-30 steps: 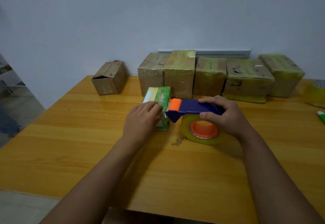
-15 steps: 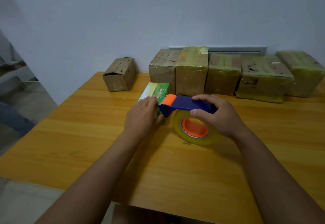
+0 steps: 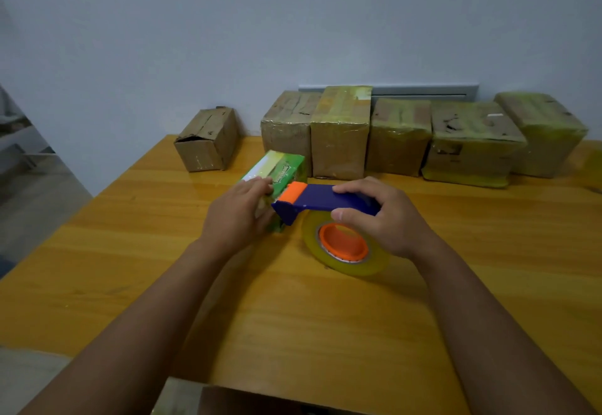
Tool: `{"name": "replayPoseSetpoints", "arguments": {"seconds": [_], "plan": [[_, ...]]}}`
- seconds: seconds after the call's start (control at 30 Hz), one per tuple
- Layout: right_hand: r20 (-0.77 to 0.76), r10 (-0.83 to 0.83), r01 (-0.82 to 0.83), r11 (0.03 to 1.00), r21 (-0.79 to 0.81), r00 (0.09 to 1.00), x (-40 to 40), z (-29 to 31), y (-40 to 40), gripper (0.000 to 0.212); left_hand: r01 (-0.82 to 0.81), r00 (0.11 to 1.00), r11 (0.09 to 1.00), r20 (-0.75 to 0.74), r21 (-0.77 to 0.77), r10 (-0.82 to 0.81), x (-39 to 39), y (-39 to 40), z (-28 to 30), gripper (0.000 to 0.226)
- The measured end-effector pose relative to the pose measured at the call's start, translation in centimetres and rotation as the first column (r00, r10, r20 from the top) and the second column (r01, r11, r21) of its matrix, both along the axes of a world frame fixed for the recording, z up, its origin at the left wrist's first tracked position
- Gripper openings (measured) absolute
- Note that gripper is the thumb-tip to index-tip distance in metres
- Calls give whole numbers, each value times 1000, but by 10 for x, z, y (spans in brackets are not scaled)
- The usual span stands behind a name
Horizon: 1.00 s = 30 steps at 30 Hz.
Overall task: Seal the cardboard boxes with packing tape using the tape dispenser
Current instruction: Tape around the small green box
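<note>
On the glossy yellow wooden table (image 3: 130, 251), the left hand (image 3: 234, 216) lies over the near end of a small green and white printed carton (image 3: 280, 170), its fingers curled against the carton's top and side so that it holds the carton down. The right hand (image 3: 387, 219) grips the blue plastic handle of the tape dispenser (image 3: 312, 199), thumb on the near side and fingers wrapped over the top. The dispenser's orange front piece (image 3: 292, 192) sits right against the green carton, next to the left fingertips (whether tape is already stuck to the carton cannot be told). Under the handle hangs the roll of clear yellowish packing tape (image 3: 345, 248) on its orange hub, with its lower edge at the tabletop.

Along the back of the table, near the pale wall (image 3: 293, 23), stand 5 brown cardboard boxes wrapped in shiny yellowish tape (image 3: 397, 137), set side by side and touching. To their left, apart from the row, 1 plain brown cardboard box (image 3: 208, 141) sits with a worn, dented top.
</note>
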State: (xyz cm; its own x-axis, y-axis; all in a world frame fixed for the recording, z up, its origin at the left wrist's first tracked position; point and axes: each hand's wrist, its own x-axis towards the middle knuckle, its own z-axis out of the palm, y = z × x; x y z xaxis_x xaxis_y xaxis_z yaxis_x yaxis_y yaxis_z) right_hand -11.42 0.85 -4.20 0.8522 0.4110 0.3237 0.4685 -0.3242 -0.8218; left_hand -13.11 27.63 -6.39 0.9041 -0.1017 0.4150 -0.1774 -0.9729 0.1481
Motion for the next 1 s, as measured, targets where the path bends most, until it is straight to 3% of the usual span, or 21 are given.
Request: {"name": "replayPoseSetpoints", "arguments": {"seconds": [0.3, 0.63, 0.77, 0.87, 1.0], "plan": [[-9, -7, 7, 999, -48, 1000, -4, 8, 1, 35, 9, 1000, 998, -11, -58, -9, -2, 2, 2, 43], [-35, 31, -36, 985, -170, 999, 11, 22, 11, 32, 17, 992, 999, -121, -37, -21, -2, 8, 6, 58], [-17, 42, -45, 955, -292, 999, 21, 40, 23, 28, 54, 969, 998, -240, -16, -56, -3, 14, 17, 65], [19, 99, -74, 844, -531, 995, 19, 43, 36, 33, 50, 958, 998, -282, -28, -56, -2, 17, 21, 65], [59, 31, -3, 906, -424, 998, 12, 33, 31, 35, 52, 958, 992, -276, -119, -83, -1, 20, 18, 51]]}}
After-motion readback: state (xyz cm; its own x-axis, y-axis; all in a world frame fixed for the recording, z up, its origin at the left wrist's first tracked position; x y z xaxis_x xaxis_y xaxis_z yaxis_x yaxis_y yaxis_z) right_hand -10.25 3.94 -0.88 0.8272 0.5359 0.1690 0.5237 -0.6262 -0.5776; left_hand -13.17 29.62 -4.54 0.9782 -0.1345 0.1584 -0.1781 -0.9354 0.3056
